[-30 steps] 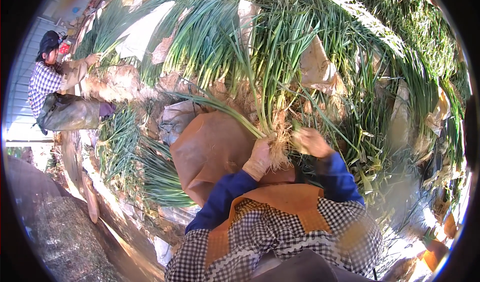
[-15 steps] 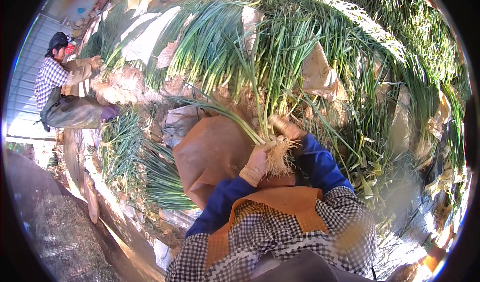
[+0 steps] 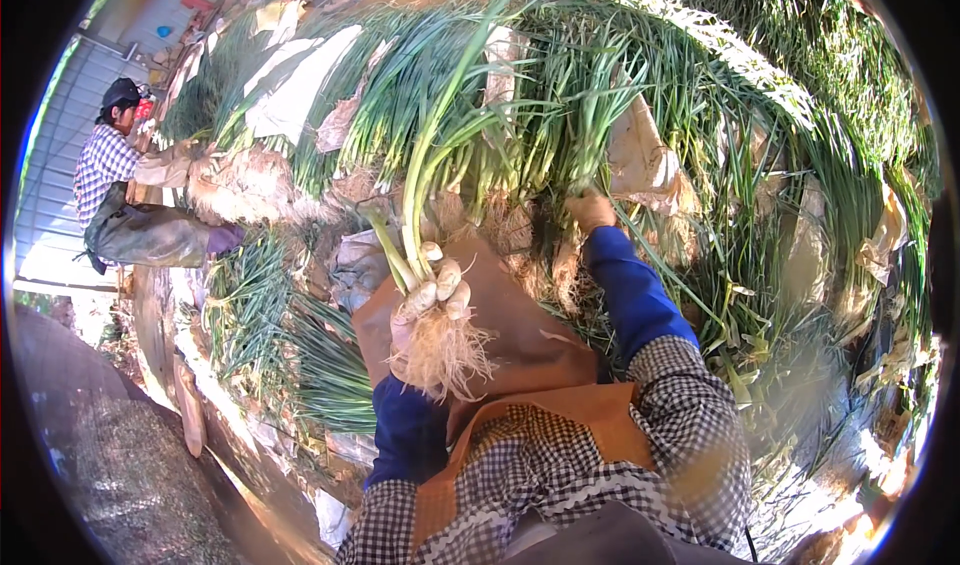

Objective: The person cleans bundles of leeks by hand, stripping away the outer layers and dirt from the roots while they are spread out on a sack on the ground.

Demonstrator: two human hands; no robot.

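My left hand [image 3: 399, 337] is in a pale glove and closed around a small bunch of green garlic [image 3: 428, 170]. The long leaves point up and away, and a mass of stringy pale roots [image 3: 443, 353] hangs toward my lap. My right hand [image 3: 590, 211] reaches forward to the near edge of the laid-out green garlic pile [image 3: 560, 95], closed at the base of some stalks; its fingers are partly hidden. Over my lap lies a brown apron [image 3: 520, 310].
Another person [image 3: 125, 185] sits at the far left by the same pile. Pale cloth pieces [image 3: 640, 145] lie among the stalks. More green bunches [image 3: 325, 365] rest left of my lap, beside a grey plastic sheet [image 3: 360, 265]. A wooden piece [image 3: 188, 405] lies farther left.
My left hand has moved left with its bunch, roots now toward me. My right hand has left the bunch and stretched forward to the pile. The other person leans slightly forward.
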